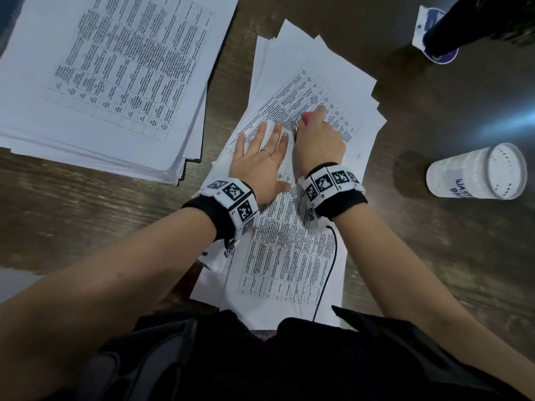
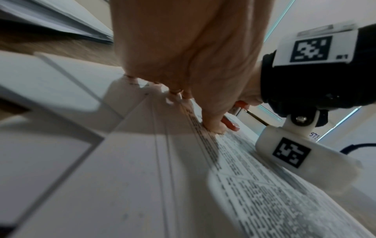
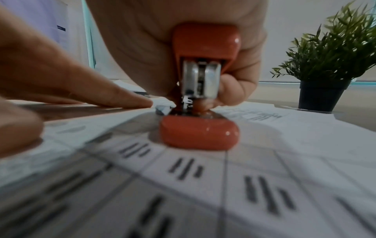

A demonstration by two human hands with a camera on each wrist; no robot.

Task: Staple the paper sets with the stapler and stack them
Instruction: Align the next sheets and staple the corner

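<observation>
Thick paper stack (image 1: 110,82) filling the far left, tipped plastic cup (image 1: 477,172) at right, potted plant (image 1: 451,30) far right, bare surface (image 1: 434,117) open between them

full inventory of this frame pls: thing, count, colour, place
stapler: 1, orange-red with metal magazine, on the papers at centre, gripped by the right hand
paper set being stapled: 1, white with printed tables, centre, nearest the person
loose paper pile: 1 fanned pile, white, beneath and beyond that set
tall paper stack: 1, white, far left of the table
plastic cup: 1, clear with blue lettering, right
potted plant: 1, green in a black pot, far right
cable: 1, black, across the near papers
table: 1, dark wood
wristbands: 2, black with white marker blocks
ring: 1, silver, left hand
left hand: flat on the paper set
right hand: wrapped round the stapler
</observation>
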